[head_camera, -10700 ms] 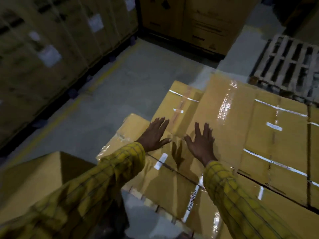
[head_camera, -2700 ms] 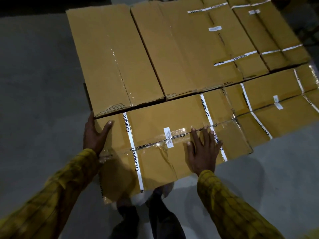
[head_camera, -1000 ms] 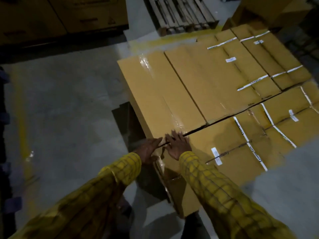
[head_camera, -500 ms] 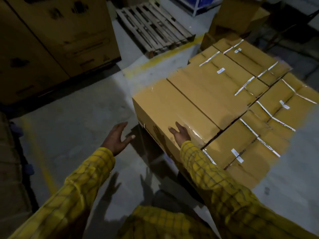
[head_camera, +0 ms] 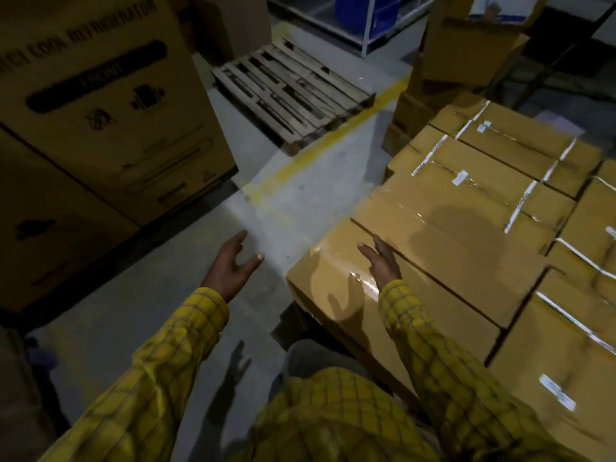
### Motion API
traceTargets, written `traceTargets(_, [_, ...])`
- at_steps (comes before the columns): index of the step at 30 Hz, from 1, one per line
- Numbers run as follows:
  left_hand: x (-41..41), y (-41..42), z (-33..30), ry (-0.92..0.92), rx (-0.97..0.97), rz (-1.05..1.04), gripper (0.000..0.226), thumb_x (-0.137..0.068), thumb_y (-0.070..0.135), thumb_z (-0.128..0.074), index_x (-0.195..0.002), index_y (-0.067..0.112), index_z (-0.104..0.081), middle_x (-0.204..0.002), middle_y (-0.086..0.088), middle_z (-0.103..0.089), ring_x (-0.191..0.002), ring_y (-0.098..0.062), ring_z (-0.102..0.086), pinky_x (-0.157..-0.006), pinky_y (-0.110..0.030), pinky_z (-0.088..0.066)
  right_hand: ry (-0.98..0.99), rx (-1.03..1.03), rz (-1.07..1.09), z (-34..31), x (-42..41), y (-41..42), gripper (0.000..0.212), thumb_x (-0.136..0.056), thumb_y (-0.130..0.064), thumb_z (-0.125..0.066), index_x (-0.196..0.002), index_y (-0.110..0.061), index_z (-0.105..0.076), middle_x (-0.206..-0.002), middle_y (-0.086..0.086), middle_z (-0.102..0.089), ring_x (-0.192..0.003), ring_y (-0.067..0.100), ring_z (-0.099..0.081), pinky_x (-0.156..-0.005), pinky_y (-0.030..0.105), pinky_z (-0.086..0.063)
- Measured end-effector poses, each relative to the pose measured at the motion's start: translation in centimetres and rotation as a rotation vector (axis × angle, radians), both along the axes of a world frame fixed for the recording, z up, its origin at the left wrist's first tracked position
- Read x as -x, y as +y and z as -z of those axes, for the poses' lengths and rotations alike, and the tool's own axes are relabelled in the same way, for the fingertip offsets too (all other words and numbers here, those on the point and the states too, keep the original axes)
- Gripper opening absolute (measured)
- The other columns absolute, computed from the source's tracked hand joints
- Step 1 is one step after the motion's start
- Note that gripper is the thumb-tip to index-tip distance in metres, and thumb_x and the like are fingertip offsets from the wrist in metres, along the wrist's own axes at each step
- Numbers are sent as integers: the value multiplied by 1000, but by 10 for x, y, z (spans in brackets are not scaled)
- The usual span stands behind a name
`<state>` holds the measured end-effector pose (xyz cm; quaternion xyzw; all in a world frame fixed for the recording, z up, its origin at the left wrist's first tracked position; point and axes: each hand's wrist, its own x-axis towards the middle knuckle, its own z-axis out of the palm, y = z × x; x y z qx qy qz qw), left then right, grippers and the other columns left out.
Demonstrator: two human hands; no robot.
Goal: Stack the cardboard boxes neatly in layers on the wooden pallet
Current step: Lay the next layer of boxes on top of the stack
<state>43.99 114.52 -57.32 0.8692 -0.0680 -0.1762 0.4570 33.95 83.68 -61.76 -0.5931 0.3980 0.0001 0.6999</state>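
Cardboard boxes [head_camera: 466, 228] lie packed side by side in one flat layer at the right of the view, their long tops level with each other and their seams touching; whatever carries them is hidden beneath, apart from a dark gap under the near left corner. The nearest left box [head_camera: 393, 295] forms that corner of the layer, its top glossy with clear tape, and several boxes farther right carry white printed strapping tape [head_camera: 520, 205] and small white labels. The right hand [head_camera: 381, 261] hovers over or lightly rests on the top of this corner box near its left edge, fingers straight and slightly spread, gripping nothing; whether the palm actually touches the cardboard cannot be told. The left hand [head_camera: 233, 265] hangs in the air over the grey concrete floor [head_camera: 133, 311], just left of the layer's corner and clear of the boxes, fingers loosely extended, thumb apart, holding nothing. Both arms wear yellow checked sleeves [head_camera: 173, 368]. An unloaded wooden pallet [head_camera: 293, 91] lies on the floor well beyond the hands, its near corner resting beside a yellow floor line [head_camera: 320, 148]. Large printed cartons [head_camera: 100, 105] stand at the left. More brown cartons [head_camera: 466, 45] rise behind the layer's far edge, and a metal rack with a blue crate [head_camera: 376, 11] stands at the top.
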Motion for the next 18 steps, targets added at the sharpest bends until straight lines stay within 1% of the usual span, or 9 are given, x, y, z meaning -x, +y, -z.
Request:
traceTargets(2, [-51,-13,-5,32,41,11,70,-97,26,-69,-158,16,-35,-163,-4,-35,-144,-24,-43,-109,-39,-44,-36,-9,54,-13,-42,-4,90,-70,-51,-80,-153,-32,-49,-165,-4,-34,-147,25,-39,-118,46,-37])
traceTargets(4, [-95,-28,-10,54,83,28,70,-97,28,-70,-157,17,-37,-163,-4,-37,-143,-24,-45,-111,-41,-44,-65,-19,105,-29,-75,-10,76,-84,-40,-78,-153,-31,-48,-164,-3,-35,-142,23,-45,-116,43,-39])
traceTargets(5, [-117,-36,-15,77,108,32,71,-96,32,-70,-158,17,-38,-162,-3,-38,-143,-24,-45,-112,-43,-43,-69,-27,135,-37,-92,-14,76,-85,-39,-78,-154,-31,-48,-164,-2,-34,-142,23,-45,-114,42,-39])
traceTargets(9, [-209,-66,-35,159,206,78,87,-83,50,-68,-158,19,-38,-161,0,-40,-142,-24,-47,-113,-53,-45,-82,-33,278,-59,-161,-34,97,-62,-57,-77,-152,-34,-48,-161,-2,-40,-145,22,-41,-121,48,-34])
traceTargets(11, [-256,-84,-39,178,247,121,83,-86,47,-67,-158,19,-37,-161,-1,-40,-141,-25,-47,-110,-50,-48,-89,-29,370,-67,-192,-41,93,-67,-56,-77,-152,-32,-48,-159,-3,-43,-144,21,-42,-120,47,-33])
traceTargets(12, [-279,-92,-38,183,266,143,77,-91,42,-67,-157,18,-38,-160,-3,-41,-141,-26,-47,-108,-49,-49,-99,-33,411,-70,-208,-42,83,-79,-50,-76,-153,-29,-46,-157,-3,-44,-142,21,-43,-118,44,-35])
traceTargets(14, [-328,-110,-31,191,300,183,63,-99,27,-66,-156,16,-41,-157,-5,-44,-137,-25,-50,-104,-48,-52,-133,-46,503,-77,-238,-43,61,-99,-31,-65,-155,-23,-43,-147,-5,-47,-133,17,-43,-108,39,-37])
traceTargets(16, [-380,-127,-27,192,319,238,57,-101,22,-65,-154,15,-43,-154,-5,-46,-130,-21,-54,-103,-47,-53,-149,-46,590,-77,-271,-45,57,-102,-28,-60,-156,-23,-42,-143,-5,-47,-126,15,-42,-106,39,-38])
traceTargets(18, [-428,-144,-25,188,331,319,55,-101,22,-64,-152,15,-46,-152,-4,-48,-129,-20,-55,-102,-46,-53,-160,-32,684,-74,-304,-46,64,-97,-34,-65,-156,-23,-43,-151,-2,-47,-128,16,-44,-113,43,-40])
